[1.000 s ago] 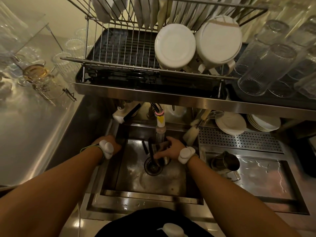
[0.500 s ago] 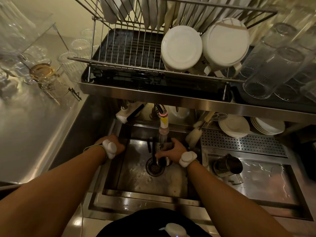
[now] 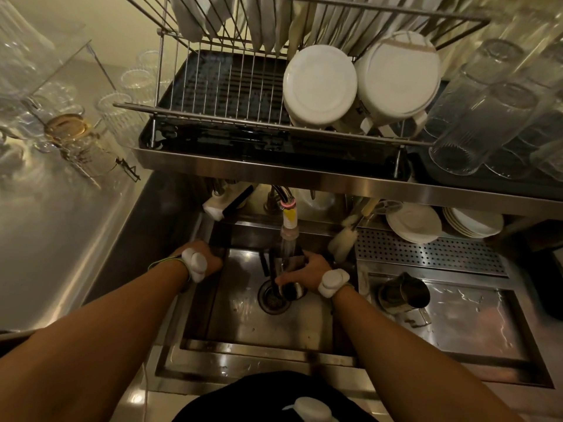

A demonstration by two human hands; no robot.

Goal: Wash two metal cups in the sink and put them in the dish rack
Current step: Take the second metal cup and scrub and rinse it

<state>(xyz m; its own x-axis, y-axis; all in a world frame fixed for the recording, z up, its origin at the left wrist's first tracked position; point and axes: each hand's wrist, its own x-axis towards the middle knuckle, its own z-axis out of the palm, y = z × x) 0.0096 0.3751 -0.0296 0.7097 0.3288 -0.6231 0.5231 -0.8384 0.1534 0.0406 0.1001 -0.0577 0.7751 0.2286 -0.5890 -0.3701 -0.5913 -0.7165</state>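
- A metal cup (image 3: pixel 288 264) is held in the right hand (image 3: pixel 309 271), whose fingers are wrapped round its wall. It is low in the sink (image 3: pixel 243 327), directly under the faucet (image 3: pixel 289 222) and just above the drain (image 3: pixel 272 298).
- The cup appears to be tipped on its side. Whether the dark round end facing the camera is the mouth or the base cannot be told.
- The left hand (image 3: pixel 208 258) is placed on the left rim of the sink, well apart from the cup. Its fingers are hidden past the edge, so it cannot be told whether the rim is gripped or only leaned on.
- A second metal cup (image 3: pixel 402 292) lies tilted on the drainboard to the right, apparently yet to be washed.
- The step in hand is judged to be the rinsing of the first cup, so the task is judged to be in its early half.
- For a thorough rinse, the cup should be turned slowly so that the whole inner wall and the lip are passed through the water.
- The grip is best kept low on the body, since wet metal is likely to slip.
- Water should be tipped out over the drain before the cup is lifted.
- Open wire space is seen on the left of the dish rack (image 3: pixel 213 116), beside the white crockery (image 3: pixel 320 83), where the cup could be set upside down.
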